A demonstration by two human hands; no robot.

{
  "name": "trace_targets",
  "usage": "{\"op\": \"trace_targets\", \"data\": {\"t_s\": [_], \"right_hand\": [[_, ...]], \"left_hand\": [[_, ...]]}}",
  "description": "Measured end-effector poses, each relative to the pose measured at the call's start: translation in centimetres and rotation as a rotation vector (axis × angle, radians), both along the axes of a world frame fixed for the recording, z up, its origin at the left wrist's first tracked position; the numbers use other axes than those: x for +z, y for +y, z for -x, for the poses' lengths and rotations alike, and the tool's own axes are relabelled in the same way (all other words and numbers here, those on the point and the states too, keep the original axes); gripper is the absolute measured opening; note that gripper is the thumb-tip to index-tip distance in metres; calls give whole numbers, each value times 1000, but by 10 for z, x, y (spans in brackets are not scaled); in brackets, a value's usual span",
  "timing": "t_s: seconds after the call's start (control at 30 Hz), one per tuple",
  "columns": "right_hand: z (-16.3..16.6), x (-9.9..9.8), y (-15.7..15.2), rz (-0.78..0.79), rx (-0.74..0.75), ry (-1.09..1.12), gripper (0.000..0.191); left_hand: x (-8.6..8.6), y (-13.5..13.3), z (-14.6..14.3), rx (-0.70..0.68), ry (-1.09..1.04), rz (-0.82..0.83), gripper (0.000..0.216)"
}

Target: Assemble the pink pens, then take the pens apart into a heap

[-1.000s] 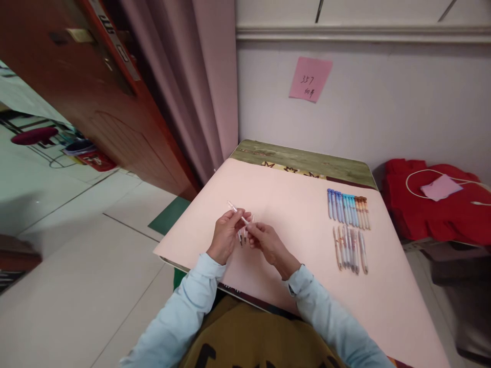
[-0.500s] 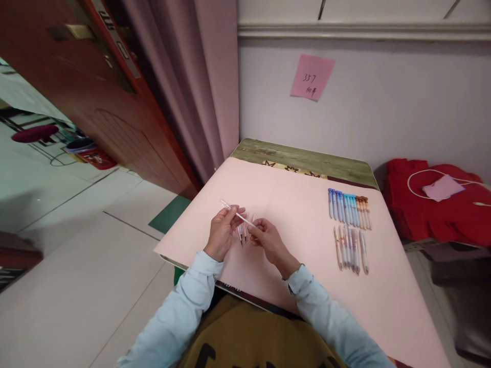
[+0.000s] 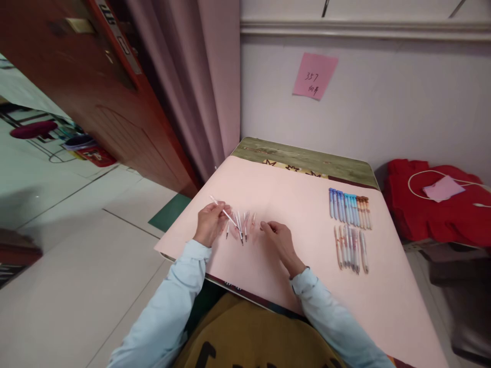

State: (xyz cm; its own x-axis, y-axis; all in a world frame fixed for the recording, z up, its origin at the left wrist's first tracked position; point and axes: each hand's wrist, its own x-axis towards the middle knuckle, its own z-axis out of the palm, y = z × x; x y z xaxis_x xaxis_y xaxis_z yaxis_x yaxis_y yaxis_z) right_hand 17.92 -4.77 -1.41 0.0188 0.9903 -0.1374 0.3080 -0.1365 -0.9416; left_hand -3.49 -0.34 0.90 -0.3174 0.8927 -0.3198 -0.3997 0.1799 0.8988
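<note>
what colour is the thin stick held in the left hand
Mostly white; the thin stick in the left hand shows best in the head view.

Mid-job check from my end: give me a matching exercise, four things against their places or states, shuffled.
1 Left hand
2 Right hand
3 Brown-topped pens
4 Red cloth

A under a pink card
B holding a slim white rod
C apart from the rod, left of the pens
D right end of the upper pen row

Pairs: 1-B, 2-C, 3-D, 4-A
</note>
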Motion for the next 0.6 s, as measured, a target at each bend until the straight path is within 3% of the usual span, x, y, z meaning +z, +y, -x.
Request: {"op": "trace_targets", "data": {"t_s": [0.13,0.3,0.5,0.6], "right_hand": [[14,0,8,-42,21,-66,45],[19,-8,7,-6,93,14,44],[16,-17,4,-26,101,1,33],[15,-18,3,-19,104,17,32]], "left_hand": [[-13,7,-16,-150,146,11,29],[-19,19,-17,-105,308,-38,25],[-4,27,-15,-71,213,-87,24],[7,22,-11,-77,292,-93,24]]}}
